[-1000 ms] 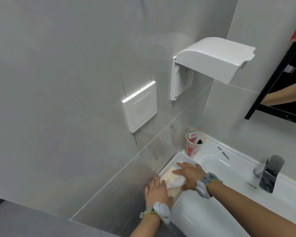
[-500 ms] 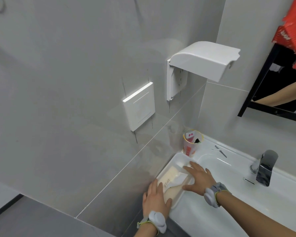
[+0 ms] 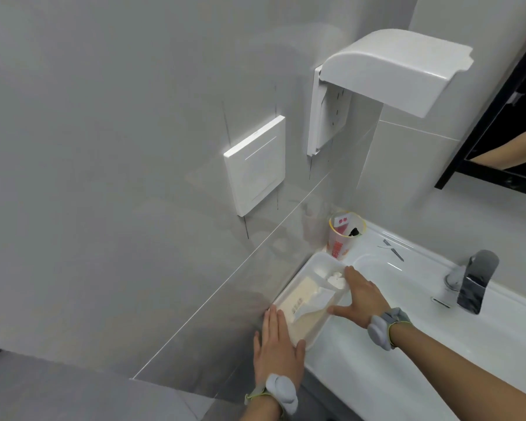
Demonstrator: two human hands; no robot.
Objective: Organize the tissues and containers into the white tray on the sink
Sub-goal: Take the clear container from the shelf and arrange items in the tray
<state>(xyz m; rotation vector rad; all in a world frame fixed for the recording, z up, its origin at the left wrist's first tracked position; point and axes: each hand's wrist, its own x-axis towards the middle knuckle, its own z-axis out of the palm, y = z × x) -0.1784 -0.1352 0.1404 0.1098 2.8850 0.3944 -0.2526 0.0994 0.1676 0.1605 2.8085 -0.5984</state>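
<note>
1. Left hand point(image 3: 278, 344): flat, fingers together, gripping nothing, pressed against the near end of the white tray point(image 3: 312, 261).
2. Right hand point(image 3: 363, 294): spread wide, braced on the tray's sink-side rim.
3. Tissue pack point(image 3: 301, 305): lies in the tray; steady both ends evenly, probably squaring it to the wall.
4. Plastic cup point(image 3: 343, 238): outside the tray, just beyond its far end.
</note>
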